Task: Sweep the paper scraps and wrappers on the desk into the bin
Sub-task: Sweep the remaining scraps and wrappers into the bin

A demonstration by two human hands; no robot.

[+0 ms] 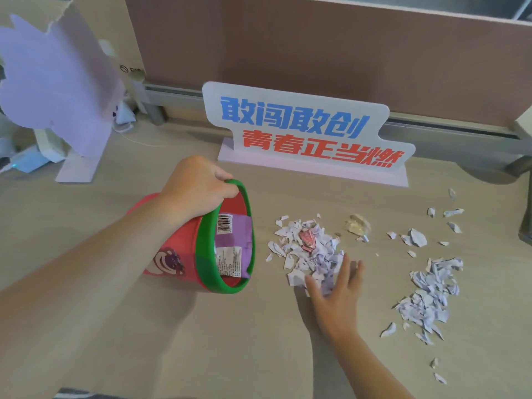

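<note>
Pale wood makes up the desk (pixel 121 335), and a brown wall panel (pixel 316 41) stands along its far edge.

The left hand (pixel 198 188) is closed on the green rim (pixel 205 251) of the red bin (pixel 172 249), with the fingers curled over the top of the rim. The bin is tipped on its side on the desk, and its mouth faces right, toward the scraps. Inside it sits a purple wrapper (pixel 233 243) with a barcode on it.

The right hand (pixel 335 292) is open and flat, fingers spread, holding nothing. Its fingertips touch the near edge of a pile of paper scraps (pixel 305 251). This pile lies just beside the bin's mouth. A small pink wrapper (pixel 308 240) lies on top of the pile. A crumpled tan wrapper (pixel 357 224) lies a little farther right.

More torn paper makes a second pile (pixel 431 295) well to the right of the hand, and loose bits are scattered around it.

Behind the scraps stands a white sign (pixel 308 131) with big blue and red letters. Far left, a pale purple cut-out board (pixel 57 82) stands on its own base.
</note>
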